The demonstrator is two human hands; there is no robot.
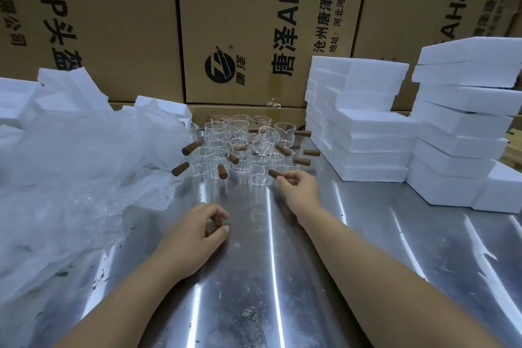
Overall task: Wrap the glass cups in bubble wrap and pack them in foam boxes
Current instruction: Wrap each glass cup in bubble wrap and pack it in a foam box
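Observation:
Several clear glass cups (240, 135) with brown wooden handles stand clustered at the middle back of a steel table (381, 248). My right hand (299, 185) pinches the brown handle of the nearest glass cup (259, 179), which stands on the table. My left hand (197, 234) rests on the table in front of the cluster, fingers loosely curled, holding nothing. A heap of bubble wrap (70, 178) lies at the left. White foam boxes (367, 133) are stacked at the right, with a taller foam stack (466, 121) beside them.
Large cardboard cartons (240, 22) form a wall right behind the table. More white foam pieces (70, 87) lie behind the bubble wrap at the back left. The steel surface in front of my hands is bare and shiny.

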